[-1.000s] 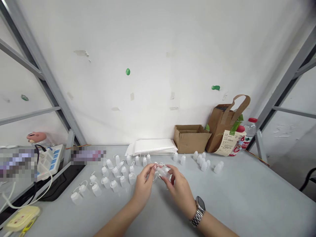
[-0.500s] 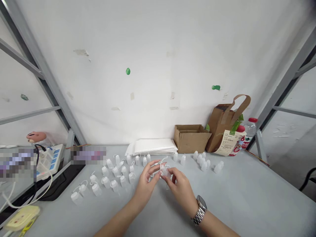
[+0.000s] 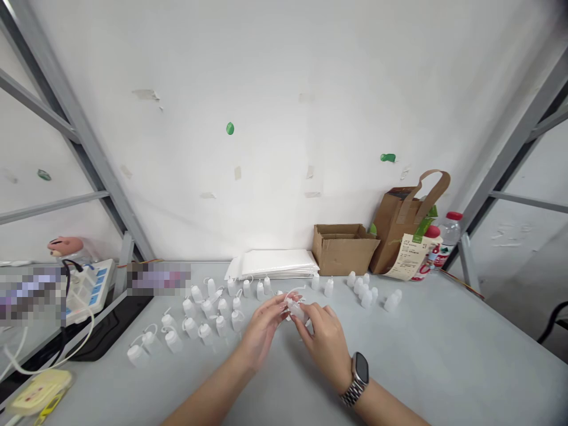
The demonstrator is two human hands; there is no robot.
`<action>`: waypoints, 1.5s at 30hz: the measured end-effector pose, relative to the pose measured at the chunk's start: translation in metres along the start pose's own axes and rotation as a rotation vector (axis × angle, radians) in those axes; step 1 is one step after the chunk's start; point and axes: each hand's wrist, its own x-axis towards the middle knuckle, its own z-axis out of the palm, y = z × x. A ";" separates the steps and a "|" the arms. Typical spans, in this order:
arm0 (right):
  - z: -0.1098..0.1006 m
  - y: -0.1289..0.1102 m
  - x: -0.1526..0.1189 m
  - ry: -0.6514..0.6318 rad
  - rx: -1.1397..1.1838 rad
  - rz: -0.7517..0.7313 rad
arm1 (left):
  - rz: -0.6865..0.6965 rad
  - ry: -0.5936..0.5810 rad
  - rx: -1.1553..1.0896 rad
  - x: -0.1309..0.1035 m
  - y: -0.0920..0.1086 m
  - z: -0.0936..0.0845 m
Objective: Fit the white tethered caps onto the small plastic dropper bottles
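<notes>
Between my two hands, above the table, is a small translucent plastic squeeze bottle point(image 3: 296, 309) with a looped strap at its cap end. My right hand point(image 3: 323, 334) pinches the bottle's body from the right. The fingers of my left hand point(image 3: 261, 328) close on the cap end from the left. Part of the bottle is hidden by the fingers. To the left of my hands stand several similar capped bottles point(image 3: 206, 334) with strap loops. Behind my hands are two more bottles point(image 3: 328, 287). Several small white plastic pieces point(image 3: 364, 291) lie in a group farther right.
At the back lie stacked white envelopes point(image 3: 279, 263) beside an open cardboard box point(image 3: 348, 254). A brown paper bag point(image 3: 390, 228) and red-capped bottles point(image 3: 450, 236) stand at the back right. On the left are a black tablet point(image 3: 110, 331), a power strip point(image 3: 95, 293) and cables.
My right hand has rolled at the wrist, turning the watch face more toward me. The held bottle tilts more, and my left fingers have shifted round its cap end.
</notes>
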 end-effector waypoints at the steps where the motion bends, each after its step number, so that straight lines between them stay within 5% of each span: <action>1: 0.000 0.001 0.000 0.006 -0.017 -0.014 | 0.001 -0.010 -0.007 0.000 0.000 0.000; 18: 0.002 -0.001 0.001 0.057 -0.105 -0.136 | -0.009 -0.034 -0.070 0.002 -0.004 -0.002; 26: -0.001 -0.009 -0.001 0.022 0.079 0.002 | -0.037 -0.039 -0.111 -0.001 -0.003 -0.001; 41: 0.002 -0.008 -0.002 0.063 0.026 -0.039 | -0.103 -0.060 -0.182 0.002 -0.009 -0.005; 45: 0.002 -0.009 -0.004 -0.018 0.154 0.125 | -0.134 -0.067 -0.209 0.002 -0.008 -0.005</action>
